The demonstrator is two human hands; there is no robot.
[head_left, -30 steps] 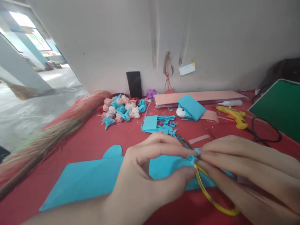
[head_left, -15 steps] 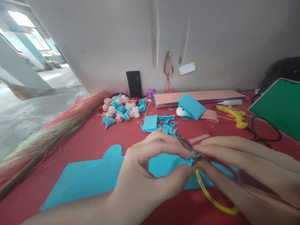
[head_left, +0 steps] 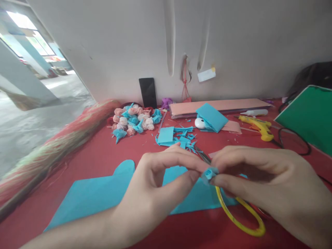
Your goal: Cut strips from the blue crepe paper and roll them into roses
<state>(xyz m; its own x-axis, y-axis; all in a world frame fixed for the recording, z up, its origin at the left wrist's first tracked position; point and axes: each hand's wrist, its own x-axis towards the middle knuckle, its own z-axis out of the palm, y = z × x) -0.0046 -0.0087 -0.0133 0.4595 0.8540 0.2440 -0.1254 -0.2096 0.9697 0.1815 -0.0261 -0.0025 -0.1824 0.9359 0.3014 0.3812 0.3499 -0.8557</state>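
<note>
In the head view, the only view, the work looks well under way but far from over: a heap of finished paper flowers point(head_left: 135, 121), blue, pink and white, lies in the upper middle-left of the frame on the red table point(head_left: 98, 155), beside it a litter of blue scraps point(head_left: 181, 138), while a large blue sheet point(head_left: 103, 193) lies mostly whole across the lower middle, so I judge much paper is left to use. One more small blue roll point(head_left: 209, 173) is in the making at the centre, just right of middle, held above the sheet and clear of the table. The left hand point(head_left: 158, 186) comes in from the lower left, forearm low, its thumb and forefinger curved round and pinching the left side of the roll. The right hand point(head_left: 261, 180) enters from the lower right, fingers bent over, thumb and fingertips pressed onto the roll's right side, so both hands meet on it. Under the right hand lie scissors point(head_left: 238, 214) with a yellow handle loop, blades pointing up toward the scraps. A yellow glue gun point(head_left: 256, 127) rests at the upper right, well apart from the hands.
</note>
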